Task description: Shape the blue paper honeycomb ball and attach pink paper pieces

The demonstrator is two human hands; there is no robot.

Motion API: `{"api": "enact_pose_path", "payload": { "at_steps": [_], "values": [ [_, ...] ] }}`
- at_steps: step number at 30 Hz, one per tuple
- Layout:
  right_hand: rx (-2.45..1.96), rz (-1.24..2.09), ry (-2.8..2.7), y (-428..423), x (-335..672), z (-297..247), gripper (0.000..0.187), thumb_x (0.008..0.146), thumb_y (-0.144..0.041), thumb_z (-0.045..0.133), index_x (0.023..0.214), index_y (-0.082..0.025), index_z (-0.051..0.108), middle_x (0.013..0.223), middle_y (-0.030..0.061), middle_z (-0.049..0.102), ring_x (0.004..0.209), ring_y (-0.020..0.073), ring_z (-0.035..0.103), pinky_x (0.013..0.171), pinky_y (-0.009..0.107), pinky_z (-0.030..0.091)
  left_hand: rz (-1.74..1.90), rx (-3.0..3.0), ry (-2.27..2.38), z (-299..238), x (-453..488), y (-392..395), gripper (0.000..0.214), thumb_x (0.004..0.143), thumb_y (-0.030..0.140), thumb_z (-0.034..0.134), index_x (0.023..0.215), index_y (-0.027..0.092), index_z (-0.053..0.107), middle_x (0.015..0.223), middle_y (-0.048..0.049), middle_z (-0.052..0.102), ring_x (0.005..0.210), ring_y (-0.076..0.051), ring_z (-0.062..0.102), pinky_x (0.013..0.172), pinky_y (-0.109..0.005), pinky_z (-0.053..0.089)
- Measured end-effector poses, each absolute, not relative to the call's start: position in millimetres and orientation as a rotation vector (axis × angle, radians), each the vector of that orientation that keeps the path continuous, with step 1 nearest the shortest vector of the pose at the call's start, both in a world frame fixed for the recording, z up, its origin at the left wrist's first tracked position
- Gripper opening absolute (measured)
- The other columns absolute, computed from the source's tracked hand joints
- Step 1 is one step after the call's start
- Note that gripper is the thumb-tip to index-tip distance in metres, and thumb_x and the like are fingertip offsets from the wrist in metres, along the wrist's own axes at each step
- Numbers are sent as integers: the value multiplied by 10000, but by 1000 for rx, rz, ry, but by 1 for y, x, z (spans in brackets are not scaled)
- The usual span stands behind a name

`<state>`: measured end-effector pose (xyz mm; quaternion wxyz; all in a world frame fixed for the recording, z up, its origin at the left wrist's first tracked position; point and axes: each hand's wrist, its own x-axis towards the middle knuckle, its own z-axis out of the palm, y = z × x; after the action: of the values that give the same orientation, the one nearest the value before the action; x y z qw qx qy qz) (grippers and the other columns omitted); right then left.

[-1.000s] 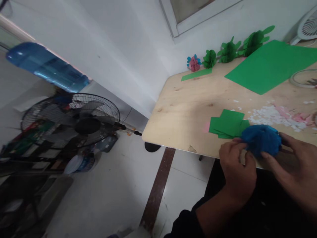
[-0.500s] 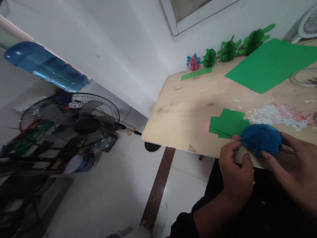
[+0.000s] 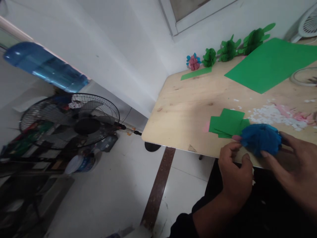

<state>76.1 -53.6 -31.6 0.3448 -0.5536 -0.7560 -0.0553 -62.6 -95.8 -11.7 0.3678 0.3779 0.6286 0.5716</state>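
Observation:
A round blue paper ball (image 3: 261,139) with layered, honeycomb-like folds sits at the table's front edge. My right hand (image 3: 296,162) holds it, the thumb on its near side and the fingers at its right. On the ball's left side a small pink paper piece (image 3: 237,137) sticks out. My left hand (image 3: 235,167) is closed, its curled fingertips at this pink piece; how they grip it is partly hidden. Just behind lie several green paper pieces (image 3: 229,122), overlapping, with a bit of pink paper (image 3: 206,127) beside them.
White paper scraps (image 3: 266,114) and pink scraps (image 3: 299,116) litter the table (image 3: 178,115). A large green sheet (image 3: 269,66), a tape roll (image 3: 294,79) and several paper animals (image 3: 228,49) stand or lie farther back. A black fan (image 3: 86,125) is left of the table.
The pink piece at the ball's left shows slightly more clearly, and my left fingertips have shifted a little. My right hand keeps its hold on the blue paper ball.

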Motion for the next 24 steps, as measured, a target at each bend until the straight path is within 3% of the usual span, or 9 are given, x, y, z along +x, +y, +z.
{"api": "enact_pose_path", "payload": {
  "at_steps": [4, 16, 24],
  "values": [
    [-1474, -125, -1969, -54, 76, -32, 576, 844, -576, 496, 1268, -190, 552, 939, 118, 657, 834, 309, 623, 736, 443, 476, 1472, 970, 1617, -12, -62, -97, 275, 753, 67, 581, 997, 182, 634, 1083, -83, 702, 1006, -211, 655, 879, -364, 516],
    [-1435, -151, -1968, -54, 76, -30, 590, 848, -574, 506, 1264, -158, 556, 948, 116, 654, 837, 291, 621, 750, 410, 471, 1471, 869, 1575, -12, -61, -103, 236, 747, 79, 581, 950, 178, 650, 974, -66, 707, 928, -197, 654, 851, -346, 524],
    [-1427, -203, -1985, -52, 74, -28, 593, 861, -571, 491, 1231, -116, 580, 928, 130, 655, 813, 292, 619, 724, 397, 454, 1467, 845, 1506, -12, -59, -97, 171, 767, 77, 583, 901, 162, 646, 1061, -97, 708, 965, -213, 662, 875, -361, 511]
  ]
}}
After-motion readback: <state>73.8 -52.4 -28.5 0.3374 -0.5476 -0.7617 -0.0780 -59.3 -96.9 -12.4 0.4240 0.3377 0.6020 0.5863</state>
